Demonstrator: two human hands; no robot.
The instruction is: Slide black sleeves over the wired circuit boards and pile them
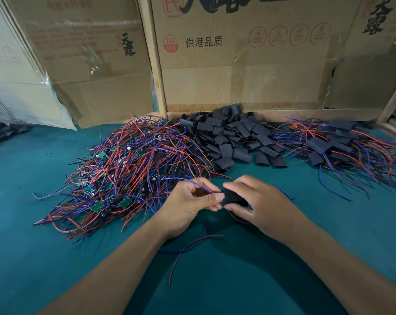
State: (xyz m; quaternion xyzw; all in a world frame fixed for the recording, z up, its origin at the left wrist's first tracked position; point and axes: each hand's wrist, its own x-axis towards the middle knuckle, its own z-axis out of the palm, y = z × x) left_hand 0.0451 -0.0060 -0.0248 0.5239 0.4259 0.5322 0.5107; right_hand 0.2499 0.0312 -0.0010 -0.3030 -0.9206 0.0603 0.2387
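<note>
Near the middle of the teal cloth-covered counter [45, 223], seen from the head camera, 2 bare hands are meeting over a single black flattened tube sleeve [234, 197]. The right hand [258, 201] is grasping this sleeve, with the thumb underneath and the fingers curled over its top. The left hand [192, 201] is pinching a thin blue wire [199, 185] at the sleeve's left opening, its thumb tip touching the sleeve's edge. Whether a board is sitting inside the sleeve cannot be told. Loose red and blue wire ends [188, 248] are trailing on the cloth below the hands. Just beyond the left hand, a large tangled heap of red and blue wired green circuit boards [129, 169] is lying. Behind the hands, a pile of empty black sleeves [233, 137] is sitting against printed brown cardboard boxes [238, 64]. Farther right, a pile of sleeved boards with trailing wires [337, 144] is spreading out.
</note>
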